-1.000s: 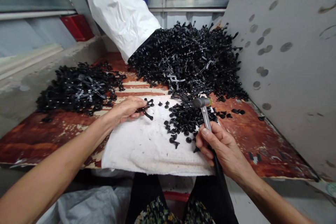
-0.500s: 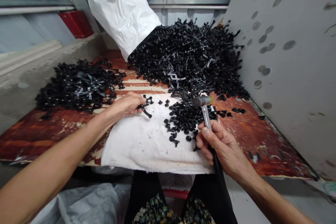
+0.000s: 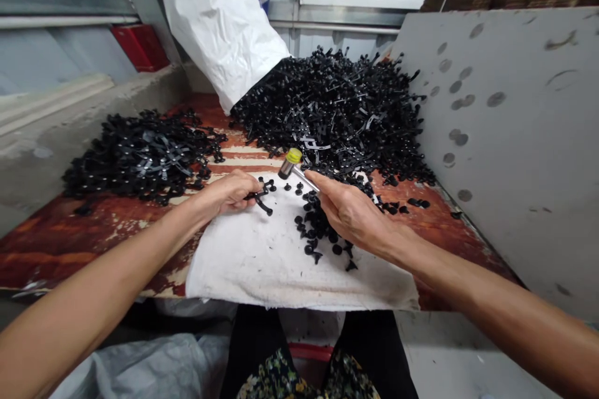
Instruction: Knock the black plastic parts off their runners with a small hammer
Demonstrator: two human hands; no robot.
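My left hand [image 3: 235, 192] is closed on a black branched plastic part [image 3: 263, 199], whose curved arm and round knobs stick out past the fingertips over a white cloth [image 3: 243, 262]. My right hand [image 3: 350, 209] grips a small mallet [image 3: 296, 168] with one yellow face and one dark face on a metal shaft. Its head hangs up and to the right of the black part, apart from it. Several small black caps [image 3: 309, 249] lie loose on the cloth, partly hidden under my right hand.
A large heap of black parts [image 3: 337, 106] spills from a white sack [image 3: 224, 31] at the back. Another pile of black parts [image 3: 150, 156] lies at left. A grey panel [image 3: 515, 168] bounds the right of the worn red-brown tabletop [image 3: 37, 249].
My right hand has swung the mallet to the left, bringing its head near the black part. My left hand stays almost in place, still gripping that part. The view tilts up slightly.
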